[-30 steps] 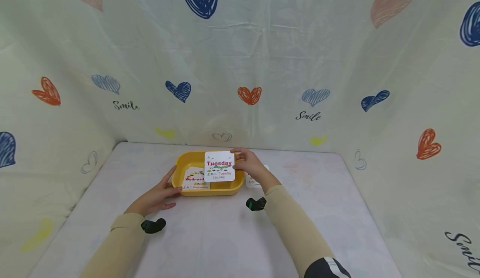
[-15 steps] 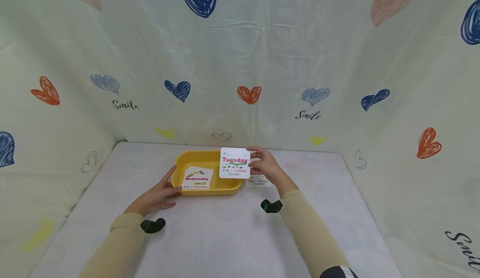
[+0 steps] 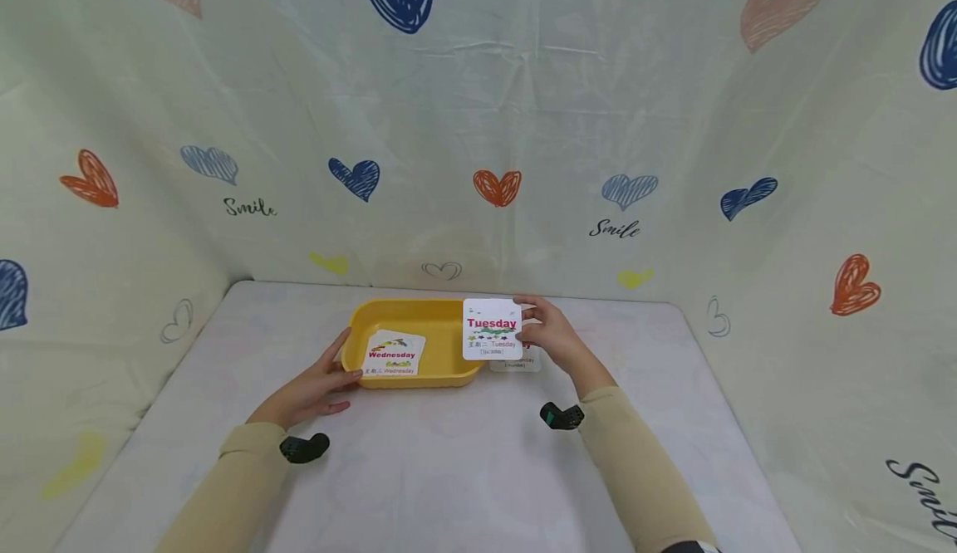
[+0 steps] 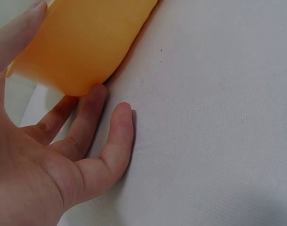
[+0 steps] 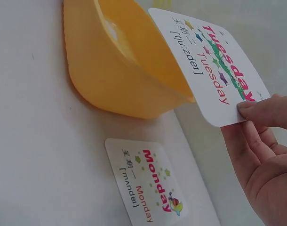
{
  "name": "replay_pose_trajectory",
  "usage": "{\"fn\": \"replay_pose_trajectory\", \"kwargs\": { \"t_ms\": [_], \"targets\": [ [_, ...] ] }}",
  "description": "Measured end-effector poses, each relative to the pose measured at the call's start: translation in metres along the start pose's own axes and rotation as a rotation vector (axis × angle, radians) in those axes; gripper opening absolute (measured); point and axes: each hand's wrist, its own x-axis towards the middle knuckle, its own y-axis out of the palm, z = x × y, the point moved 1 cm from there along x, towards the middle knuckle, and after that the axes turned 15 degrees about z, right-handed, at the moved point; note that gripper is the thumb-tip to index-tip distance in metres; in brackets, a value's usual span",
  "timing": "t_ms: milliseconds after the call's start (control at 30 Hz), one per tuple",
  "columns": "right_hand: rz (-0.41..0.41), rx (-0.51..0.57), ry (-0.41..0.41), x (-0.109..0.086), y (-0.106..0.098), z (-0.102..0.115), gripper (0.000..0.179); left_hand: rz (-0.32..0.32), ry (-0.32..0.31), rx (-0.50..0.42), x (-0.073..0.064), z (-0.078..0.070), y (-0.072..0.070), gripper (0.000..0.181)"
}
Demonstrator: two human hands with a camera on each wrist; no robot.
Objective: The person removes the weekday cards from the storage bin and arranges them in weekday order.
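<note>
My left hand (image 3: pixel 310 391) holds the left end of a yellow plastic tray (image 3: pixel 441 381), with one digit at its rim and fingertips against the wall low down in the left wrist view. Between thumb and fingers, my right hand (image 3: pixel 557 339) pinches the right edge of a white Tuesday card (image 3: pixel 491 329). That card is raised over the tray's right end, its printed side facing me. Inside the tray, at the left, lies a Wednesday card (image 3: pixel 392 354). A Monday card (image 5: pixel 150 181) lies on the table beside the tray's right end, partly covered by the Tuesday card in the head view.
A white cloth covers the table (image 3: pixel 449 470). Behind it and along both sides hangs a pale curtain (image 3: pixel 553 138) printed with hearts and the word Smile. Each wrist carries a small black camera, one at the left (image 3: pixel 305 448) and one at the right (image 3: pixel 562 416).
My right hand has carried the Tuesday card rightward, from above the tray's middle to its right end. The Wednesday card is now uncovered. My left hand and the tray stay in place.
</note>
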Motion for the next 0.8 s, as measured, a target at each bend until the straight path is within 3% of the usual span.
{"fn": "replay_pose_trajectory", "kwargs": {
  "t_ms": [267,800],
  "targets": [
    [-0.060,0.054,0.034,-0.007,-0.010,-0.016,0.064,0.007,-0.001,0.010,-0.002,-0.002,0.001,0.090],
    [-0.124,0.013,0.067,-0.022,-0.053,-0.046,0.065,0.036,0.012,-0.016,0.001,-0.001,-0.002,0.090]
  ]
}}
